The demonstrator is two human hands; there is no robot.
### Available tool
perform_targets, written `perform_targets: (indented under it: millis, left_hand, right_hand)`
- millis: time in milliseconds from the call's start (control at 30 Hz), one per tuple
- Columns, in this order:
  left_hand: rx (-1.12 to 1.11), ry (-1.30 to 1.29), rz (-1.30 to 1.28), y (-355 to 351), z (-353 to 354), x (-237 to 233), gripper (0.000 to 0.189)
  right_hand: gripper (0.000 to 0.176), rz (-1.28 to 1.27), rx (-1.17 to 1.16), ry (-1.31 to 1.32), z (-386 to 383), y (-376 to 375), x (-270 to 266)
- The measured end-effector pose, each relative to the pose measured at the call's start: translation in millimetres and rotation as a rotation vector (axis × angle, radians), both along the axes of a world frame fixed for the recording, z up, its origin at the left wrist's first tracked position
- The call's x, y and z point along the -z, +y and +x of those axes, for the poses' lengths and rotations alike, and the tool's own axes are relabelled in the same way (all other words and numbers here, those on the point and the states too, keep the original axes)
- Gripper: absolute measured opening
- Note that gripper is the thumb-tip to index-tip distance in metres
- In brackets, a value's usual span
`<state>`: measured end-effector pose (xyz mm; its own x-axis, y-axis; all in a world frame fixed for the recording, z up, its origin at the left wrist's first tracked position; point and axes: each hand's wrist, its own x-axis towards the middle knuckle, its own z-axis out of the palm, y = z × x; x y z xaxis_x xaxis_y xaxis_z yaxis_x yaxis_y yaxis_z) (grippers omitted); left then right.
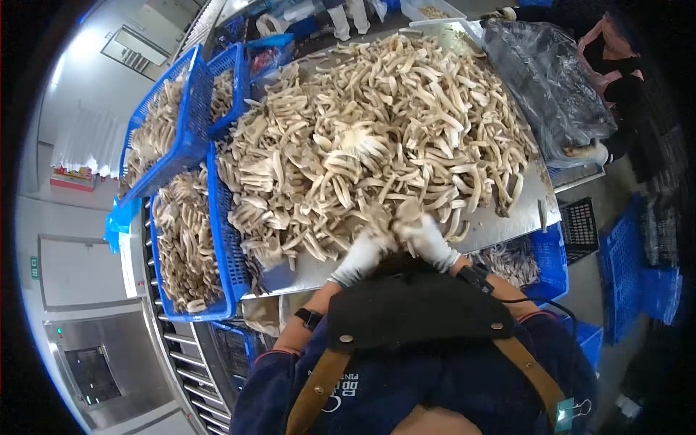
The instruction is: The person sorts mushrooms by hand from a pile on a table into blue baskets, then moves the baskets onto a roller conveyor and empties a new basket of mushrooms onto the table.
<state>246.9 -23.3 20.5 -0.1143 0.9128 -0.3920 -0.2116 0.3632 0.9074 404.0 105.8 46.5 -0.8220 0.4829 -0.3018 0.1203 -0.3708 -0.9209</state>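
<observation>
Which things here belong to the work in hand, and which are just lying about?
In use: left hand, right hand, mushroom pile, metal table, blue basket of mushrooms.
Lying about: black bag, dark crate.

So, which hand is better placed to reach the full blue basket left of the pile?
Probably the left hand: it rests at the near edge of the mushroom pile, toward the blue basket, while the right hand lies beside it, farther from that basket.
</observation>
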Motion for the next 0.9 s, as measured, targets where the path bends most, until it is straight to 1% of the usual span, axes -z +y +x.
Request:
perform_targets:
  millis: [67,100,133,167,200,233,267,300,333,367,433,467,500,533,567,600,633,667,700,733,767,800,833,867,900]
  left_hand:
    - [-0.511,-0.558,-0.024,17.5,23.4,-58.6,0.022]
    - [-0.066,0.023,-0.037,12.4,11.2,-49.0,0.027]
    - [-0.018,0.040,-0.119,6.7,22.0,-41.3,0.023]
    - [-0.086,-0.176,-0.080,7.9,9.2,-20.2,0.031]
    - [-0.282,-0.305,-0.058,3.7,7.6,-0.4,0.033]
    - [-0.476,-0.424,-0.013,4.7,8.8,-1.4,0.035]
    - [-0.371,-0.210,0.154,10.2,-1.1,4.3,0.029]
    - [-0.234,-0.084,0.074,6.9,1.6,10.8,0.026]
    - [-0.047,-0.098,0.033,13.1,5.9,-4.5,0.026]
    - [0.147,-0.100,0.003,19.4,10.4,-20.4,0.026]
    - [-0.199,-0.089,0.009,26.5,13.5,-48.7,0.023]
    - [-0.375,-0.082,0.013,29.9,12.6,-55.6,0.022]
    - [-0.389,-0.031,0.039,22.4,-0.5,-9.1,0.021]
    - [-0.338,0.008,-0.032,20.4,-2.8,-11.3,0.021]
    - [-0.288,0.045,-0.103,20.2,-4.4,-18.6,0.021]
    - [-0.236,0.084,-0.170,21.5,-7.1,-25.7,0.022]
    - [-0.149,0.102,-0.155,26.4,-8.7,-30.0,0.026]
    - [-0.171,0.084,-0.192,30.7,-4.3,-38.4,0.033]
    - [-0.184,0.089,-0.151,34.0,-2.6,-31.4,0.037]
    - [-0.199,0.093,-0.110,34.8,-3.5,-21.0,0.041]
    - [-0.226,0.014,-0.096,33.0,-10.4,-11.4,0.044]
    - [-0.256,-0.065,-0.078,31.4,-17.9,-6.2,0.047]
    - [-0.486,-0.110,-0.065,34.8,-15.3,-44.7,0.043]
    - [-0.645,-0.181,-0.092,32.9,-29.1,-40.6,0.045]
    - [-0.701,-0.163,0.011,28.0,-39.3,-37.7,0.048]
  right_hand:
    - [0.064,-0.181,0.184,0.145,-3.4,0.3,4.6]
    - [0.076,0.036,0.078,0.016,-2.3,-2.4,4.1]
    - [0.089,0.258,-0.025,-0.109,-1.1,-5.4,3.8]
    - [0.093,0.311,0.094,-0.034,-4.4,0.2,21.0]
    - [0.093,0.145,0.174,-0.043,-1.0,7.1,35.5]
    - [0.094,-0.018,0.268,-0.046,-0.5,13.7,33.5]
    - [0.095,0.063,0.328,0.049,-7.8,11.0,23.9]
    - [0.096,-0.007,0.145,-0.008,-6.7,10.0,12.7]
    - [0.094,0.130,0.067,-0.029,-9.2,13.9,17.6]
    - [0.093,0.340,0.065,-0.048,-11.4,20.4,35.4]
    - [0.090,0.538,0.143,-0.089,-11.8,40.6,52.4]
    - [0.088,0.599,0.152,-0.135,-15.2,49.9,40.0]
    - [0.086,0.659,0.161,-0.183,-18.6,59.3,27.6]
    - [0.085,0.718,0.170,-0.232,-22.1,68.6,14.8]
    - [0.081,0.819,0.088,-0.313,-31.5,72.6,-2.3]
    - [0.074,1.055,0.040,-0.305,-46.9,76.7,-19.3]
    - [0.068,1.298,0.019,-0.298,-62.2,80.9,-36.5]
    - [0.060,1.239,-0.031,-0.124,-85.4,85.6,-52.8]
    - [0.057,1.334,-0.028,-0.075,-113.7,84.1,-55.3]
    - [0.061,1.335,-0.195,-0.170,-139.8,79.5,-77.6]
    - [0.059,1.475,-0.232,-0.150,-169.8,75.0,-67.7]
    - [0.056,1.749,-0.128,-0.161,-187.1,67.9,-33.3]
    - [0.055,1.652,-0.337,-0.266,-194.7,66.1,-31.6]
    - [0.053,1.544,-0.540,-0.366,-202.1,64.0,-30.3]
    - [0.052,1.373,-0.513,-0.226,-197.5,61.9,-19.2]
